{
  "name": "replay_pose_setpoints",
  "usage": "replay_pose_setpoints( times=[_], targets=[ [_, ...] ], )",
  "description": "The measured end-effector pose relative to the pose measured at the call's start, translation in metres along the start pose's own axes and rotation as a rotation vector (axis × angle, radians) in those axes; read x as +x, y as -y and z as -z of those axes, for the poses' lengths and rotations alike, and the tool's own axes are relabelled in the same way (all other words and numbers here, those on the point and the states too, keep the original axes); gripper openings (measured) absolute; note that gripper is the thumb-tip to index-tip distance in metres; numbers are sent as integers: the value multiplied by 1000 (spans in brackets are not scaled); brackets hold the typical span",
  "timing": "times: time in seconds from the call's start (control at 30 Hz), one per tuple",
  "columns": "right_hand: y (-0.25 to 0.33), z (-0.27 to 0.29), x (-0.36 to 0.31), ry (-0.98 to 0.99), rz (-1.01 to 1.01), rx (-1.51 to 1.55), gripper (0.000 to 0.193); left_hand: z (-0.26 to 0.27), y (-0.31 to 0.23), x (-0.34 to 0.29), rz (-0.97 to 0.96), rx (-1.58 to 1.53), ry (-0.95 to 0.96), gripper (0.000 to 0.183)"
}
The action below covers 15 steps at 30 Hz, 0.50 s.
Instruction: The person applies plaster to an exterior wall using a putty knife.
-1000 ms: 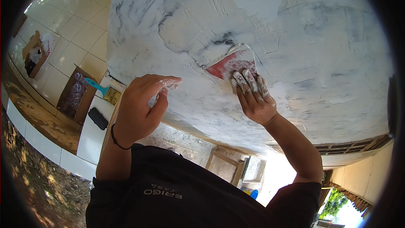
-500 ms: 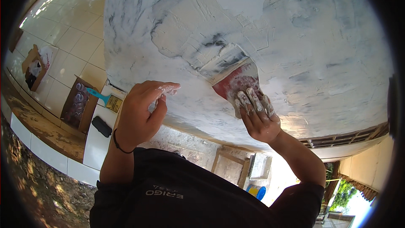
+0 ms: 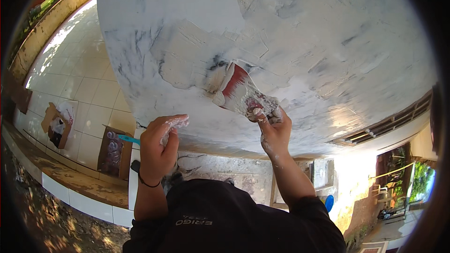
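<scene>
In my right hand (image 3: 275,131) is a red putty knife (image 3: 238,82), its face thickly smeared with white putty. The fingers are closed round its lower end with the thumb on top. The blade's edge is at the wall (image 3: 300,33), beside a dark grey smear; whether it presses there I cannot tell. White putty also coats the right fingertips. My left hand (image 3: 161,143) hovers lower left of the knife, fingers curved and the thumb a little apart, with putty on the fingertips. Nothing shows in its grasp. White and grey patches with raised ridges cover the wall.
On the tiled ledge at left lie an open cardboard box (image 3: 57,124) and another box with clear plastic cups (image 3: 112,152). A turquoise-handled brush (image 3: 128,138) is partly behind my left hand. A slatted vent (image 3: 384,122) and a blue lid (image 3: 329,203) are at right.
My right hand has turned over, so the thumb and the putty-coated face of the knife now show. The knife has swung left along the wall. My left hand has shifted slightly down.
</scene>
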State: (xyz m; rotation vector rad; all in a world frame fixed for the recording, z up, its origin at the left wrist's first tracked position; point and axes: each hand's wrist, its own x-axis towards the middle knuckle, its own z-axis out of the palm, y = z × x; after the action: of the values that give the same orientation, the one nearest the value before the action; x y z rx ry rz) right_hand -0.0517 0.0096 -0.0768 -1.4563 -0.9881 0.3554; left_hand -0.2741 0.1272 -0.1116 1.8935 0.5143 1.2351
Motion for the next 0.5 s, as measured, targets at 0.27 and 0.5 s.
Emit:
replay_pose_setpoints(
  times=[0.27,0.5],
  targets=[
    [-19,-10,25,-182,35,-135,23,10,-44,46,-306,66,71,27],
    [-24,-2,25,-286,44,-228,22,12,-57,70,-434,42,53,26]
  ],
)
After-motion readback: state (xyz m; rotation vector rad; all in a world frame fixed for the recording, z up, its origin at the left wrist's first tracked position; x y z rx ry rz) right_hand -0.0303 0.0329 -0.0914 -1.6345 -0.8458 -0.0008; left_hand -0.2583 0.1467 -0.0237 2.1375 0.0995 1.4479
